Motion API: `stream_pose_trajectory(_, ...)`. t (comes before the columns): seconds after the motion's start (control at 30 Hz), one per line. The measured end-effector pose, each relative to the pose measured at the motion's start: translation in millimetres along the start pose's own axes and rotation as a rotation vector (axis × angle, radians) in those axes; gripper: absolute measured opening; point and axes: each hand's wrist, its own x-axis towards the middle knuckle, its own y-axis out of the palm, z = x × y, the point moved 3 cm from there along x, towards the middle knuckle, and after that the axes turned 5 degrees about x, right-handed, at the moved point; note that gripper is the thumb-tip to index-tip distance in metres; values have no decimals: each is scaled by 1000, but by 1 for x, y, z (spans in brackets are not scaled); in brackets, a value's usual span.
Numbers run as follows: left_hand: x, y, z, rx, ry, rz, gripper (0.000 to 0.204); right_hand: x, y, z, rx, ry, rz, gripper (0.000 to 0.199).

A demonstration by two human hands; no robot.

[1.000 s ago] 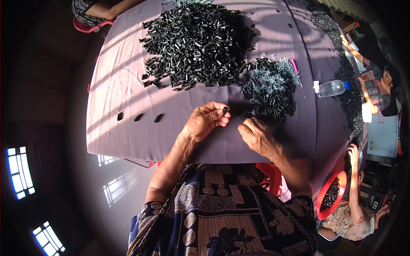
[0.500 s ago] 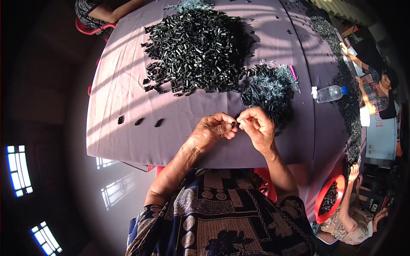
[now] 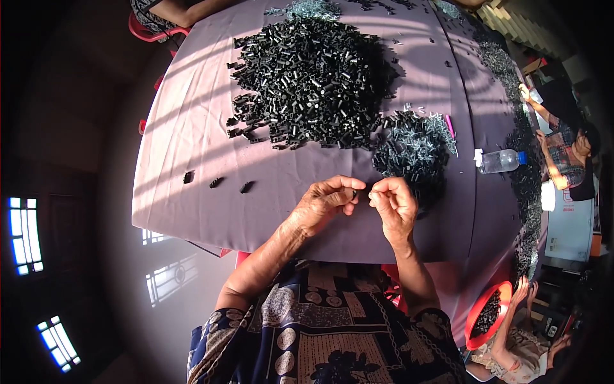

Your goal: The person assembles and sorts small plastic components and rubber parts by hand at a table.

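Note:
My left hand [image 3: 325, 203] is closed in a pinch on a small black plastic piece [image 3: 354, 192], which shows between thumb and forefinger. Close by on the right, my right hand [image 3: 394, 203] pinches its thumb and forefinger together; something small and pale may be at the tips, too small to name. The two hands are slightly apart above the table's near edge. Beyond them lies a large heap of small black tubular pieces [image 3: 313, 83]. Just past my right hand is a pile of small clear plastic pieces [image 3: 419, 144], with black pieces along its near side.
Three black pieces [image 3: 215, 183] lie apart on the pinkish tablecloth [image 3: 185, 211] at the left. On the right are a pink stick [image 3: 449, 127] and a clear bottle [image 3: 501, 161] with a blue cap. Other people sit around the table; a red basin [image 3: 476, 313] holds black pieces.
The gap between my hands has widened slightly. My view has shifted a little, so the table and piles appear lower and further right.

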Motion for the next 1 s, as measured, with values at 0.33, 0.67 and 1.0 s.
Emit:
stream_pose_trajectory(0.33,10,-1,14,-324,-64,-38,10,-4,-6,-10,-109,-120,6,8)
stream_pose_trajectory(0.67,3,2,16,-266,-67,30,7,-5,-2,-8,-302,-193,27,9)
stream_pose_trajectory(1.0,-11,-11,7,-307,-58,118,6,-10,26,6,-531,-426,64,12)
